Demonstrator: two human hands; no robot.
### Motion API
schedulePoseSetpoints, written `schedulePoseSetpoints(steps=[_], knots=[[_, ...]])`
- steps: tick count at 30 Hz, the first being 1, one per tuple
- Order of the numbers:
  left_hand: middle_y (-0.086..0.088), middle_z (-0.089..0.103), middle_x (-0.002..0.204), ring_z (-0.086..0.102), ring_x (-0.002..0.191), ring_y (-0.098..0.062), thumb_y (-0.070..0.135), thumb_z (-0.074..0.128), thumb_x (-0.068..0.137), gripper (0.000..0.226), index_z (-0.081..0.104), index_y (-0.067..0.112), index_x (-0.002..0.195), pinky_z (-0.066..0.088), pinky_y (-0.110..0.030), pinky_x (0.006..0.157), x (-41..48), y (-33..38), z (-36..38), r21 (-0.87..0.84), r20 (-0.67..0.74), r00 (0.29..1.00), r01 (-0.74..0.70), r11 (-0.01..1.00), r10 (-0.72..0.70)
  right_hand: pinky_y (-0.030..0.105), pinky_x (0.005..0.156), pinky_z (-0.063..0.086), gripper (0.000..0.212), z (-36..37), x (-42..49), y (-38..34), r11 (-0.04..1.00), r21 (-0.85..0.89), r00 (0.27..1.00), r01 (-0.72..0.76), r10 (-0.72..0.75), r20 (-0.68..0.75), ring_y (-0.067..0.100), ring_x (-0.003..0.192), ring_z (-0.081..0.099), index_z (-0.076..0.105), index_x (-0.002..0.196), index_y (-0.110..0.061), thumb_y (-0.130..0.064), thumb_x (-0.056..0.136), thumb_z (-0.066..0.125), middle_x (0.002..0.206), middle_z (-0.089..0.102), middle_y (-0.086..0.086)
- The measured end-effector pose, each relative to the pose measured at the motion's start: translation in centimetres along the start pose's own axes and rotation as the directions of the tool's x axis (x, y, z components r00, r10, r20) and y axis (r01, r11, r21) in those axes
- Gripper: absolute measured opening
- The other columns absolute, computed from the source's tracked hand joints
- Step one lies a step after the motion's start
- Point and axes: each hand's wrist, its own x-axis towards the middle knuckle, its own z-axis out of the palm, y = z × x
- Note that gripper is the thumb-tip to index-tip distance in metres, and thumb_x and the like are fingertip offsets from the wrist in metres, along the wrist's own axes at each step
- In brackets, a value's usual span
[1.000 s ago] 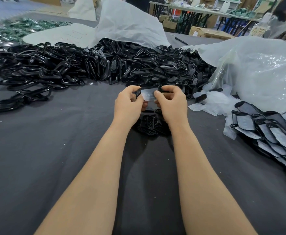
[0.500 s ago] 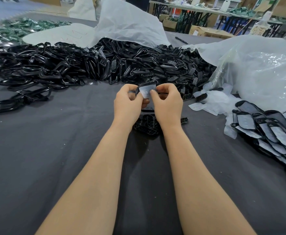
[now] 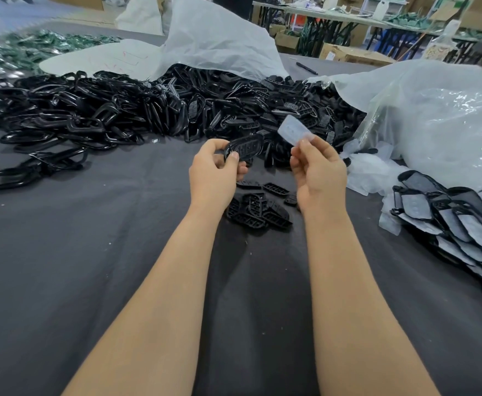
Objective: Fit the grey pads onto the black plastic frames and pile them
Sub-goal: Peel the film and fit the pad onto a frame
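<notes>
The finished pile (image 3: 456, 221) is running off the right edge, and the green parts (image 3: 34, 47) far back are blurring. Above the table (image 3: 91, 252), the left hand (image 3: 214, 172) is gripping an oval black frame (image 3: 244, 148) with small holes. The right hand (image 3: 319, 172) is pinching a pale, translucent grey pad (image 3: 294, 130) just beside it, apart.

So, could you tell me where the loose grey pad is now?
Head view, just right of centre: the right hand pinches the pad, apart from the frame in the left hand.
</notes>
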Motion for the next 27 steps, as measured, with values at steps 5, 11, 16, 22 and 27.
schedulePoseSetpoints(steps=[5,11,16,22,27], knots=[[-0.001,0.067,0.073,0.068,0.067,-0.005,0.008,0.054,0.097,0.019,0.052,0.027,0.098,0.059,-0.033,0.081,0.0,0.1,-0.1,0.015,0.003,1.000,-0.001,1.000,0.001,0.017,0.062,0.052,0.014,0.3,-0.7,0.2,0.976,-0.201,0.958,0.079,-0.018,0.288,0.004,0.061,0.060,0.065,0.085,-0.013,-0.002,0.091,0.059,0.067,0.066,-0.005],[-0.005,0.070,0.076,0.069,0.070,-0.014,0.012,0.055,0.096,0.026,0.050,0.037,0.089,0.058,-0.039,0.083,-0.2,0.3,-0.2,0.114,0.044,0.999,-0.033,0.993,0.028,0.032,0.078,0.055,0.012,1.0,-1.0,2.0,0.639,-0.633,0.898,0.437,-0.277,0.341,0.015,0.079,0.064,0.063,0.084,-0.017,-0.006,0.088,0.063,0.081,0.066,-0.003],[-0.003,0.072,0.076,0.069,0.068,-0.011,0.014,0.058,0.095,0.018,0.052,0.032,0.093,0.056,-0.031,0.073,-0.3,0.2,0.0,0.123,0.106,0.994,-0.045,0.991,0.032,0.025,0.075,0.049,0.004,1.1,-0.9,2.8,0.666,-0.629,0.916,0.401,-0.318,0.246,0.015,0.080,0.059,0.063,0.086,-0.014,-0.011,0.089,0.063,0.087,0.066,0.004],[0.006,0.069,0.066,0.066,0.060,0.001,0.015,0.059,0.095,0.019,0.052,0.031,0.088,0.052,-0.013,0.061,-0.3,0.2,0.1,0.063,0.124,0.991,-0.058,0.996,0.050,0.034,0.082,0.054,0.009,1.5,-0.8,3.3,0.766,-0.558,0.946,0.319,-0.290,0.143,0.020,0.084,0.063,0.061,0.083,-0.015,-0.008,0.089,0.063,0.081,0.062,-0.004],[0.009,0.070,0.064,0.067,0.063,0.000,0.011,0.059,0.094,0.020,0.054,0.029,0.087,0.055,-0.018,0.067,-0.3,0.0,0.3,0.047,0.148,0.987,-0.075,0.996,0.067,0.048,0.086,0.054,0.019,1.5,-0.7,3.3,0.848,-0.472,0.970,0.241,-0.228,0.085,0.025,0.088,0.063,0.059,0.076,-0.022,-0.008,0.088,0.064,0.084,0.064,0.002]])
